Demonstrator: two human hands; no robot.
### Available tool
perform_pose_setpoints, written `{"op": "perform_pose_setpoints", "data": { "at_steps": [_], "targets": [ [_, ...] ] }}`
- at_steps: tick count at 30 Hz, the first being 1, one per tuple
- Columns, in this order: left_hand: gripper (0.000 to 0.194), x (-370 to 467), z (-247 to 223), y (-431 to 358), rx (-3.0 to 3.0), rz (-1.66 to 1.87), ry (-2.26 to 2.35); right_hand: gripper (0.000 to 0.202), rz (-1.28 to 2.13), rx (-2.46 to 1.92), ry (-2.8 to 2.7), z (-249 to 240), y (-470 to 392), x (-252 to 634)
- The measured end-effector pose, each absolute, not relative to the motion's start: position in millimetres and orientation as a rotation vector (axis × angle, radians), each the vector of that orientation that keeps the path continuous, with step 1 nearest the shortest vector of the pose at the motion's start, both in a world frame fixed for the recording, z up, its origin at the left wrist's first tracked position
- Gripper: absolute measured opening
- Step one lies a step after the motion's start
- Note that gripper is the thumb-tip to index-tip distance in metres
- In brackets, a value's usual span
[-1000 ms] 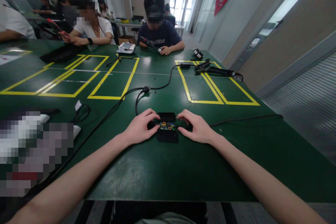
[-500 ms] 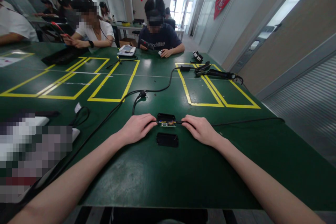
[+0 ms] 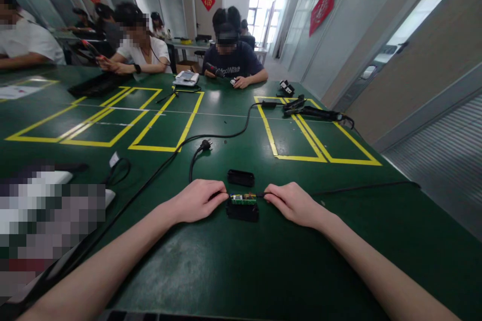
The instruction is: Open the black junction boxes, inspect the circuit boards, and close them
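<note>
A small green circuit board with coloured wires hangs between my two hands by its black cables. My left hand pinches the cable at the board's left end. On the right, my right hand is closed on the other black cable. Just under the board's near side lies one black casing half, partly hidden by it. The other black casing half lies open behind the board, apart from it.
A black plug and a long cable lie beyond my left hand on the green table. Black tools rest at the back right. People sit across the table. Blurred items are at the left.
The circuit board has moved toward me, from the far casing half to above the near one. Both hands moved with it, still on the cables. The view has tilted slightly.
</note>
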State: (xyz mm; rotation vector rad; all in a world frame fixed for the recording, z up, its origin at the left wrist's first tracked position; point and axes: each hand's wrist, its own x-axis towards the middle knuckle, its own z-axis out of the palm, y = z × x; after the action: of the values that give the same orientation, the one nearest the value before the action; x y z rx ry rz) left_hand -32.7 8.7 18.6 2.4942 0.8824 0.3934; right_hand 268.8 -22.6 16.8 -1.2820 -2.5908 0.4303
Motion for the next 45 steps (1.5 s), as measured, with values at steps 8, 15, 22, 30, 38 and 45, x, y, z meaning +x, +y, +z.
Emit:
{"op": "perform_pose_setpoints", "data": {
  "at_steps": [8, 15, 22, 30, 38, 45],
  "targets": [
    [0.023, -31.9, 20.8, 6.6, 2.448, 0.383, 0.901, 0.032, 0.446, -1.219, -2.553, 17.2, -22.4, 269.9],
    [0.020, -30.7, 19.3, 8.3, 2.480, 0.402, 0.891, 0.028, 0.425, -1.181, -2.518, 14.5, -21.0, 272.3],
    [0.021, -31.0, 19.0, 8.1, 2.514, 0.412, 0.896, 0.029, 0.409, -1.196, -2.501, 14.7, -20.8, 271.1],
    [0.020, -31.4, 14.6, 10.5, 2.560, 0.431, 0.910, 0.035, 0.395, -1.219, -2.561, 12.0, -17.5, 270.9],
    [0.018, -31.1, 13.4, 10.1, 2.557, 0.456, 0.920, 0.037, 0.453, -1.181, -2.543, 8.0, -16.3, 268.3],
    [0.018, -30.9, 13.4, 10.5, 2.542, 0.475, 0.904, 0.029, 0.544, -1.146, -2.491, 10.2, -17.5, 264.5]
  ]
}}
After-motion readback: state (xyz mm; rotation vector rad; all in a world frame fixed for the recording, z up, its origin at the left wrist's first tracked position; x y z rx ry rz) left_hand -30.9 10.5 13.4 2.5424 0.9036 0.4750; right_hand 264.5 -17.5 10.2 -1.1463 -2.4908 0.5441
